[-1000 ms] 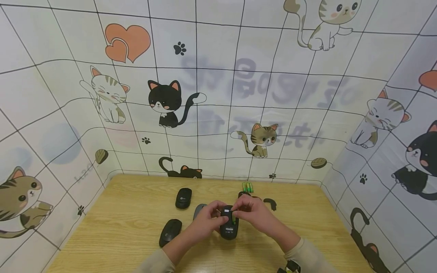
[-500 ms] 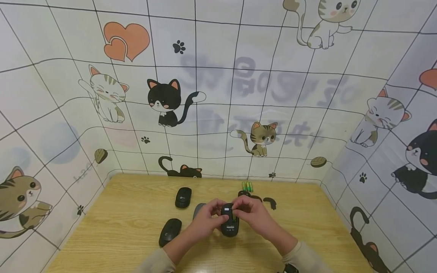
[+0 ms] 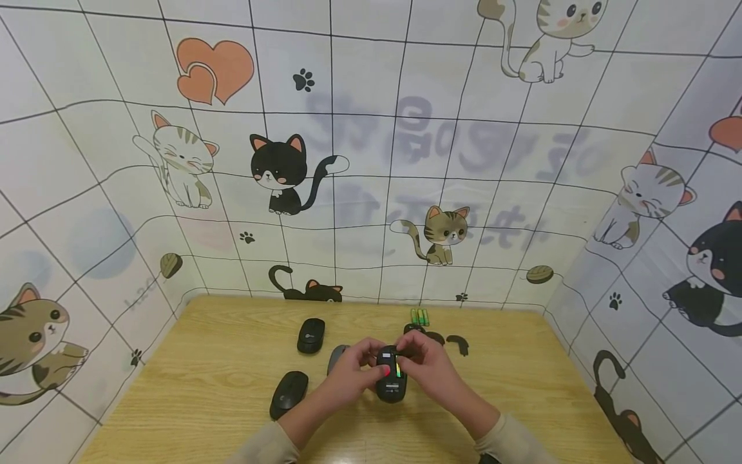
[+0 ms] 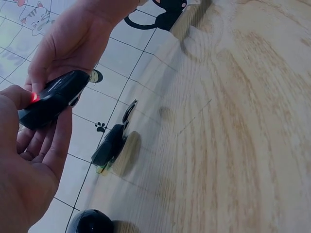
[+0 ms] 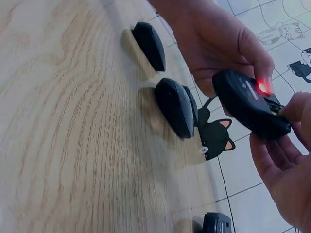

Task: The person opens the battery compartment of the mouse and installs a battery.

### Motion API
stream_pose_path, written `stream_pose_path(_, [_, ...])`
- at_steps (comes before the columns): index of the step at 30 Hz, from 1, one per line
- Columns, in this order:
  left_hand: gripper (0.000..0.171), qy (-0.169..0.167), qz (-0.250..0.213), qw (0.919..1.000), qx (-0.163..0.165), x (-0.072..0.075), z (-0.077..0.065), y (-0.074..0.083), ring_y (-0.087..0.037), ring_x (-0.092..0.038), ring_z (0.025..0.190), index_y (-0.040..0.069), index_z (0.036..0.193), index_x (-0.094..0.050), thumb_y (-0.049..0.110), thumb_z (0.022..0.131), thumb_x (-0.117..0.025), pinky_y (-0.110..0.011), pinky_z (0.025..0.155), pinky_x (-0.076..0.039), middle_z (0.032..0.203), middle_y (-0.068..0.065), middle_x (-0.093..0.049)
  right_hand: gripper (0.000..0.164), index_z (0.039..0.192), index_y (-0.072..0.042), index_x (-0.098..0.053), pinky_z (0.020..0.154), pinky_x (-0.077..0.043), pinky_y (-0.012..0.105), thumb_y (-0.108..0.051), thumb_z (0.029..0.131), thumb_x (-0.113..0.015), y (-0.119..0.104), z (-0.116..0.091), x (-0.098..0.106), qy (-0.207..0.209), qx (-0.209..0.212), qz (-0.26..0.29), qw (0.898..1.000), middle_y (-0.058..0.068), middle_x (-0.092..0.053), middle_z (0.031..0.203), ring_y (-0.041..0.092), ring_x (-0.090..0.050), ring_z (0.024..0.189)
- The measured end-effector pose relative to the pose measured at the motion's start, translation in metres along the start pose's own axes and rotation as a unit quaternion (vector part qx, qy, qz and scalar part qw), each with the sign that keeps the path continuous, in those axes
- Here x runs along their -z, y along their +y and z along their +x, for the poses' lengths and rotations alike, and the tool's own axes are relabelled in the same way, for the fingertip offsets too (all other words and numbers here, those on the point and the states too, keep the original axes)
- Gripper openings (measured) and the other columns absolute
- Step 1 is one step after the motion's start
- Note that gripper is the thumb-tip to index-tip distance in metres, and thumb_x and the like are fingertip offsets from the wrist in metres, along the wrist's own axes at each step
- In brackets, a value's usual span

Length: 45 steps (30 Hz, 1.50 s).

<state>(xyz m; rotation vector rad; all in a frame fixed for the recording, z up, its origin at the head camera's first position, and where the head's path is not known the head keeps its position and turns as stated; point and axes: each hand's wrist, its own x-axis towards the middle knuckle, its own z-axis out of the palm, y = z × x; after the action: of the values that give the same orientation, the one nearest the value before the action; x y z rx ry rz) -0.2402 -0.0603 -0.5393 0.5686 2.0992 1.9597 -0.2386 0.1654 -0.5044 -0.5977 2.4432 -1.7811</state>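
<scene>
My left hand [image 3: 353, 374] holds a black computer mouse [image 3: 391, 390] underside up, thumb on its base and fingers around the left side. Red light glows at the left thumb tip in every view. A green-and-gold battery [image 3: 398, 370] lies in the slot on the mouse's right side. My right hand [image 3: 428, 361] pinches at the battery's upper end with thumb and forefinger. In the right wrist view, the battery [image 5: 274, 108] shows just beside the right thumb, while other right fingers [image 5: 265, 155] curl below the mouse [image 5: 243, 102]. Its top side is hidden.
On the wooden table [image 3: 191, 386] lie a black mouse [image 3: 312, 336], another black mouse [image 3: 289, 394] and a grey mouse [image 3: 337, 356] partly behind my left hand. Several green batteries [image 3: 420, 316], a partly hidden dark object [image 3: 413, 329] and a curved black cover [image 3: 459, 345] lie farther back.
Red light now shows at my left thumb, absent before. More of the battery's length is visible in the slot. Both hands stay around the mouse; the right forearm has shifted slightly left.
</scene>
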Motion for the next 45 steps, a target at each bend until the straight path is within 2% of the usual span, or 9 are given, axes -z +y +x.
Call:
stream_pose_path(7, [0.035,-0.003,-0.021,0.9996,0.017,0.001,-0.001,0.003,-0.022,-0.069,0.101,0.007,0.141,-0.065,0.014,0.107,-0.071,-0.037,0.072,-0.067,0.122,-0.009,-0.064,0.027,0.126,-0.006,-0.066,0.091,-0.060,0.030,-0.006,0.102,-0.078,0.004,-0.002,0.004,-0.017,0.000,-0.013,1.000,0.011,-0.074,0.119,0.027,-0.070,0.111])
stream_pose_path(14, [0.035,-0.007,-0.027,0.9995,0.017,0.002,-0.001,0.005,-0.022,-0.070,0.100,0.007,0.142,-0.064,0.013,0.108,-0.069,-0.037,0.074,-0.068,0.124,-0.010,-0.064,0.033,0.131,-0.009,-0.066,0.092,-0.059,0.031,-0.011,0.102,-0.080,0.007,-0.002,0.007,-0.032,0.018,-0.033,0.999,0.008,-0.074,0.121,0.027,-0.070,0.112])
stream_pose_path(20, [0.035,-0.007,-0.041,0.9990,0.018,0.003,-0.001,0.004,-0.023,-0.073,0.101,0.005,0.143,-0.063,0.009,0.108,-0.068,-0.037,0.074,-0.068,0.128,-0.011,-0.063,0.041,0.136,-0.013,-0.064,0.096,-0.062,0.043,-0.016,0.101,-0.084,0.010,-0.003,0.011,-0.053,0.060,-0.059,0.995,0.008,-0.074,0.121,0.027,-0.071,0.110])
stream_pose_path(25, [0.034,-0.006,-0.040,0.9990,0.017,0.003,0.000,0.003,-0.022,-0.074,0.098,0.005,0.142,-0.063,0.007,0.108,-0.066,-0.038,0.074,-0.068,0.129,-0.012,-0.063,0.052,0.142,-0.013,-0.061,0.097,-0.062,0.051,-0.018,0.098,-0.087,0.016,-0.004,0.015,-0.077,0.104,-0.067,0.989,0.006,-0.067,0.131,0.026,-0.070,0.115])
stream_pose_path(30, [0.035,-0.006,-0.049,0.9987,0.017,0.004,0.000,0.003,-0.022,-0.076,0.098,0.006,0.143,-0.063,0.006,0.108,-0.065,-0.038,0.075,-0.068,0.129,-0.013,-0.064,0.063,0.149,-0.012,-0.059,0.097,-0.062,0.048,-0.019,0.095,-0.091,0.019,-0.005,0.016,-0.098,0.125,-0.072,0.985,0.008,-0.059,0.139,0.025,-0.066,0.119])
stream_pose_path(36, [0.036,-0.002,-0.050,0.9987,0.010,0.006,0.000,0.001,-0.022,-0.079,0.100,0.008,0.145,-0.063,0.009,0.109,-0.066,-0.039,0.075,-0.068,0.133,-0.014,-0.064,0.085,0.158,-0.013,-0.053,0.101,-0.061,0.046,-0.027,0.087,-0.098,0.019,-0.006,0.016,-0.118,0.135,-0.093,0.979,0.006,-0.052,0.151,0.024,-0.059,0.130])
stream_pose_path(40, [0.036,0.004,-0.048,0.9988,0.012,0.007,0.001,-0.001,-0.024,-0.079,0.101,0.008,0.145,-0.063,0.010,0.109,-0.067,-0.040,0.075,-0.069,0.133,-0.014,-0.065,0.095,0.163,-0.012,-0.048,0.102,-0.060,0.044,-0.026,0.085,-0.100,0.020,-0.007,0.015,-0.119,0.147,-0.117,0.975,0.006,-0.048,0.156,0.024,-0.056,0.135])
stream_pose_path(45, [0.036,0.010,-0.042,0.9990,0.011,0.007,0.003,-0.003,-0.025,-0.079,0.101,0.011,0.145,-0.064,0.011,0.109,-0.067,-0.040,0.075,-0.069,0.133,-0.013,-0.065,0.102,0.165,-0.009,-0.047,0.103,-0.060,0.045,-0.015,0.080,-0.102,0.021,-0.007,0.013,-0.110,0.165,-0.139,0.970,0.007,-0.048,0.158,0.025,-0.055,0.137])
